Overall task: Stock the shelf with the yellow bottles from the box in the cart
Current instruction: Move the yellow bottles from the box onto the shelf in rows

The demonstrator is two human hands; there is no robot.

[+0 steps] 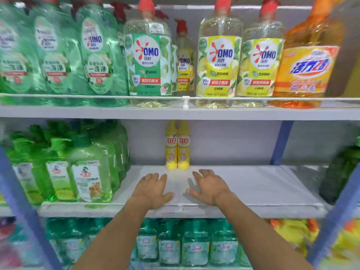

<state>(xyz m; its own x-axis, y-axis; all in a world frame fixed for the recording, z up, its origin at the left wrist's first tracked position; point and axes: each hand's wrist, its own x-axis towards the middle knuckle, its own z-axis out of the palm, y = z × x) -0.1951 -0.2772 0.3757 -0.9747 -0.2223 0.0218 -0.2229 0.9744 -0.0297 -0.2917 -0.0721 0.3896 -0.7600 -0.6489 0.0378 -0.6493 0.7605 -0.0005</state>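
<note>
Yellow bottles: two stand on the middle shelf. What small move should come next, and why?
Probably withdraw both hands to fetch more bottles. The left hand and right hand are open and empty, the two yellow bottles stand upright at the back, and the shelf right of them is bare.

Two bright yellow bottles here, red characters across their labels, against a pale grey-white shelf board. Blue uprights frame it. To the left are leaf-green bottles with white labels. Up top there are see-through green bottles, then a red-capped bottle of pale yellow liquid with a green-and-white label. Next come the lemon-labelled bottles, also red-capped, each logo a red splash with blue letters. Far right, an orange bottle, blue lettering on its yellow-orange label. Below, teal bottles with pale labels.
</note>
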